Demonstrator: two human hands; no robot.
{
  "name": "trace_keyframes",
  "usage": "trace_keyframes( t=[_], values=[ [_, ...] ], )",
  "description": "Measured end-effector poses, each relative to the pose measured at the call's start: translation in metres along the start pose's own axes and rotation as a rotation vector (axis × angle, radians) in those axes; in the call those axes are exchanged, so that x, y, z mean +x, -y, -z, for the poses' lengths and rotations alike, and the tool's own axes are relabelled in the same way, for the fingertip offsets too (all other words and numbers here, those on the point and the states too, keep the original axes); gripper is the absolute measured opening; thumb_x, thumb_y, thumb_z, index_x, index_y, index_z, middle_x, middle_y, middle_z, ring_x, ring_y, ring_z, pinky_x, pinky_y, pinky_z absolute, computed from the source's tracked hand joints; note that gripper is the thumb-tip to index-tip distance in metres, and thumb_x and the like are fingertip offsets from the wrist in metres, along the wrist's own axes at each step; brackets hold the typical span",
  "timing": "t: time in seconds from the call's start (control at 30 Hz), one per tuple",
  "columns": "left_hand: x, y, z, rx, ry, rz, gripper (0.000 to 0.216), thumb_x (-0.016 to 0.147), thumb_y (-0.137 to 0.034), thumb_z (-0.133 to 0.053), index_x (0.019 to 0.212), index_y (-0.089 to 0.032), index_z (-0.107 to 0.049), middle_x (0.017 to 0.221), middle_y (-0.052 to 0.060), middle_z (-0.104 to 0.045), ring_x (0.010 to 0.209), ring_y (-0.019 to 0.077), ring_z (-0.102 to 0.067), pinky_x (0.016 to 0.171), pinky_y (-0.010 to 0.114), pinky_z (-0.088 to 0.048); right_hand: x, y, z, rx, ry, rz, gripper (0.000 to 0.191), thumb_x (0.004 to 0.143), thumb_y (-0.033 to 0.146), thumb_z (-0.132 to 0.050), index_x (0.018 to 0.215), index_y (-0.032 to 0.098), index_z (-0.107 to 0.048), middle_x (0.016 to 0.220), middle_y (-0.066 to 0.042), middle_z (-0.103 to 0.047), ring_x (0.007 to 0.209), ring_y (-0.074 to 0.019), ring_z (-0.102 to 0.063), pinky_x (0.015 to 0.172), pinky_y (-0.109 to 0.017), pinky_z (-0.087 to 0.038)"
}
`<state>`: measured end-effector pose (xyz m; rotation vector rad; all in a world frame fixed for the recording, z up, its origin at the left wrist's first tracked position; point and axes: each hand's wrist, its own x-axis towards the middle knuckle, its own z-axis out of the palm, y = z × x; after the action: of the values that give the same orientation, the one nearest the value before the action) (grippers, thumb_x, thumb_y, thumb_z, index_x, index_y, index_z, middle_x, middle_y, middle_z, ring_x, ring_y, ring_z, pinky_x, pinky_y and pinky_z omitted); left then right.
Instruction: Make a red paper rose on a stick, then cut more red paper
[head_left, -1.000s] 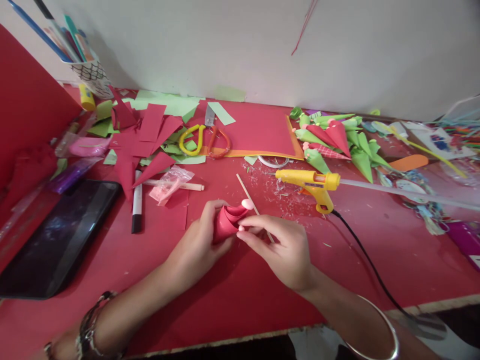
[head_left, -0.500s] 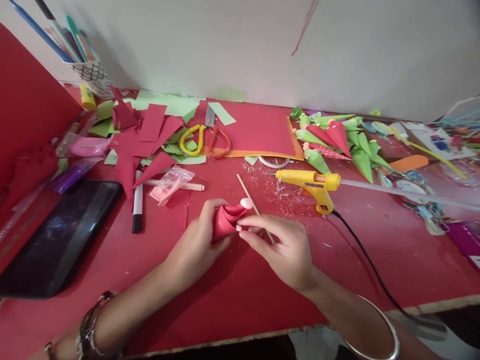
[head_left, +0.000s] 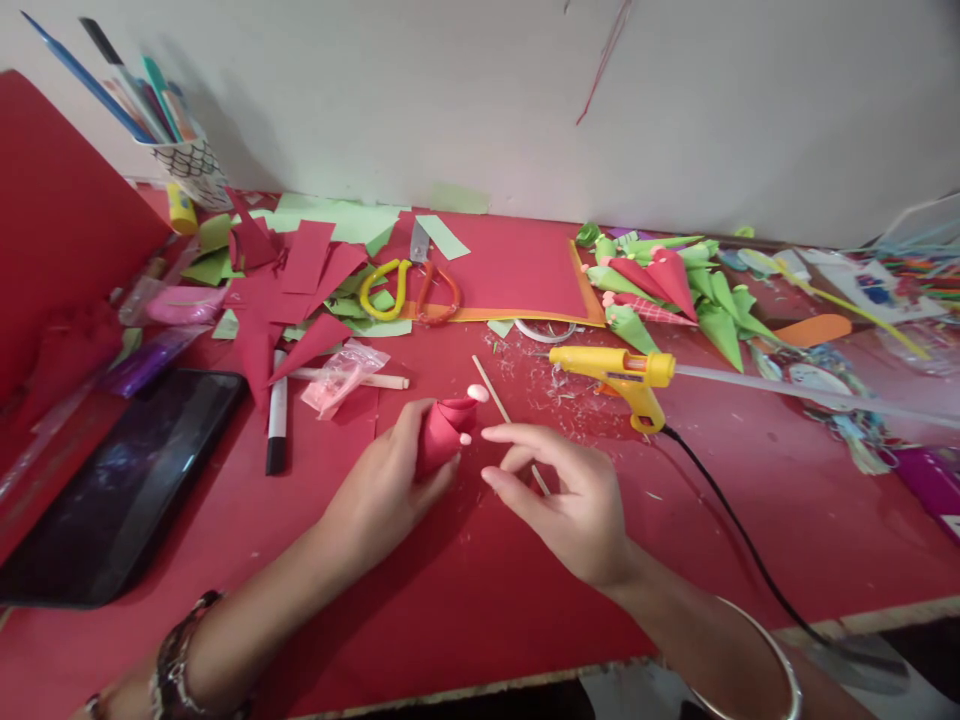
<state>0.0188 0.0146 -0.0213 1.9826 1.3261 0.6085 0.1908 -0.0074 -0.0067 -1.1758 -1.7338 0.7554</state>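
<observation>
Head view: red table [head_left: 825, 480], black tablet [head_left: 127, 480] near left, yellow glue gun [head_left: 615, 372] right of centre. Left hand [head_left: 382, 490] is clamped round a red paper cone [head_left: 439, 437] mid-table; right hand [head_left: 574, 505], fingers apart and empty, hovers just right of it, over a thin wooden stick [head_left: 489, 381].

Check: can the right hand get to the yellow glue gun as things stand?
Probably yes. The right hand is open and empty, and the glue gun lies just beyond it with only bare table between. The left hand, holding the red paper cone, is off to the other side.
</observation>
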Motion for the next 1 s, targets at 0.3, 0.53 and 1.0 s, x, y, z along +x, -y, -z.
trace_keyframes(
  t=[0.3, 0.53, 1.0],
  values=[
    [0.014, 0.020, 0.033, 0.571, -0.356, -0.105, 0.038, 0.081, -0.039, -0.047, 0.112, -0.018, -0.047, 0.112, 0.010, -0.050, 0.107, 0.0271, -0.044, 0.091, 0.042, -0.036, 0.002, -0.001, -0.001, 0.043, 0.012, 0.012, 0.009, 0.077, 0.015, -0.054, 0.085, 0.019, -0.057, 0.057, 0.006, -0.053, 0.050, -0.0048, -0.049, 0.051, -0.015, -0.042],
    [0.019, 0.047, 0.057, 0.861, -0.273, 0.090, 0.039, 0.081, -0.040, -0.049, 0.110, -0.015, -0.047, 0.101, 0.011, -0.061, 0.093, 0.0295, -0.055, 0.078, 0.040, -0.040, 0.003, 0.001, -0.001, 0.023, 0.011, 0.021, 0.006, 0.078, 0.015, -0.051, 0.077, 0.017, -0.056, 0.056, 0.004, -0.052, 0.050, -0.0048, -0.049, 0.049, -0.015, -0.041],
    [0.007, 0.013, 0.025, 0.458, -0.205, -0.373, 0.024, 0.077, -0.037, -0.052, 0.089, -0.016, -0.052, 0.061, 0.001, -0.060, 0.054, 0.0152, -0.056, 0.052, 0.024, -0.043, 0.004, -0.003, -0.004, 0.085, 0.003, 0.141, 0.019, 0.079, 0.010, -0.052, 0.095, 0.019, -0.059, 0.086, -0.002, -0.053, 0.071, -0.0093, -0.053, 0.066, -0.024, -0.046]
  ],
)
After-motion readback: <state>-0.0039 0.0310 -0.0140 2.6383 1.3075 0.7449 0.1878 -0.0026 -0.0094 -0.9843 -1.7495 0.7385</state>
